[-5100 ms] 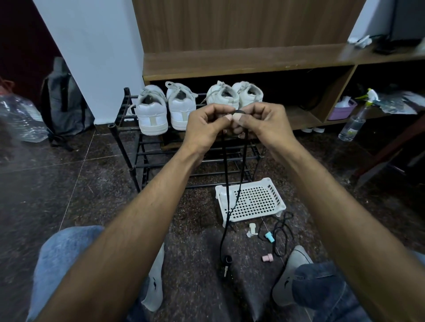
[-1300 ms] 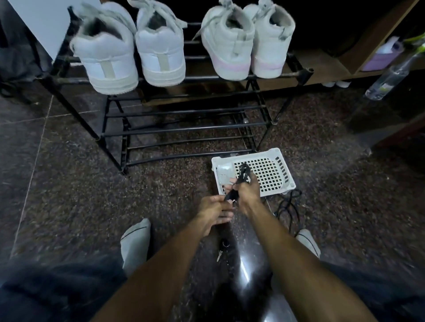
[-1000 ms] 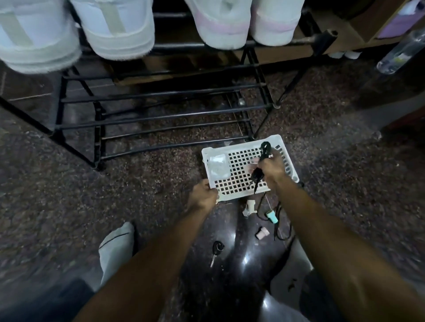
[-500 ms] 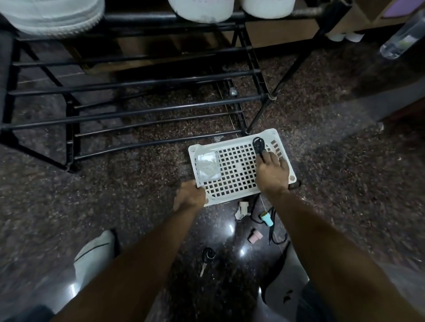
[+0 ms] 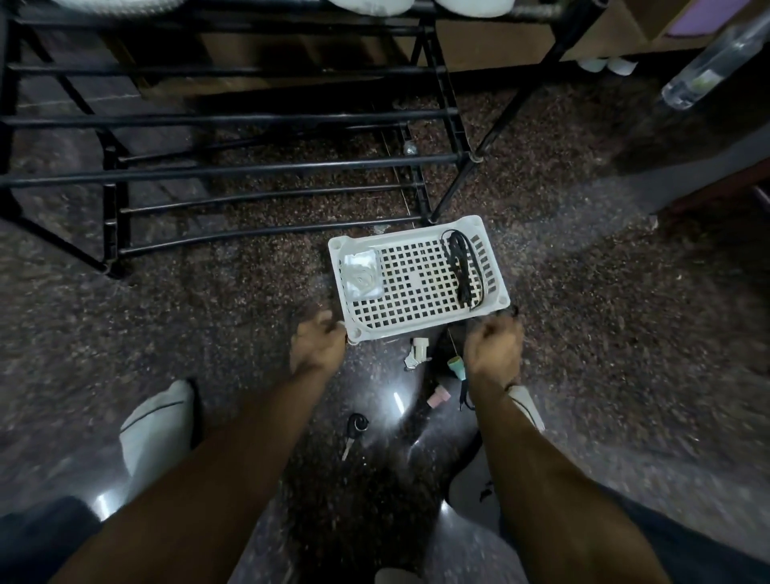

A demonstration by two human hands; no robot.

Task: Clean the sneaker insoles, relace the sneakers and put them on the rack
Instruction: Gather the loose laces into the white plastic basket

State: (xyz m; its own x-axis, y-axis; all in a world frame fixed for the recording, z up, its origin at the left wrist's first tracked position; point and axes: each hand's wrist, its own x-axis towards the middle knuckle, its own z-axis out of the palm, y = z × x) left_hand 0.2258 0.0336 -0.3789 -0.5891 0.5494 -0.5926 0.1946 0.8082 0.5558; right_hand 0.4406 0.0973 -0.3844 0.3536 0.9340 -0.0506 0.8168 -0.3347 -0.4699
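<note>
A white perforated basket (image 5: pixel 416 329) sits on the dark floor in front of the black shoe rack (image 5: pixel 266 166). Along its right side lies a folded black lace (image 5: pixel 461 271); a clear plastic packet (image 5: pixel 361 275) lies at its left. My left hand (image 5: pixel 318 346) grips the basket's near-left corner. My right hand (image 5: pixel 493 350) is just outside the near-right corner, fingers curled on the end of a second black lace (image 5: pixel 511 310) lying on the floor. White sneaker soles (image 5: pixel 366 4) show on the rack's top shelf at the frame edge.
Between my hands lie a white cap (image 5: pixel 418 352), a teal cap (image 5: pixel 455 369) and a pink cap (image 5: pixel 438 396). A key (image 5: pixel 354 429) lies nearer me. My socked feet (image 5: pixel 158 429) flank the spot. A spray bottle (image 5: pixel 708 62) stands at the far right.
My right hand let go of the folded black lace in the basket and drew back to the near-right corner. The left hand stayed at the basket's near-left corner.
</note>
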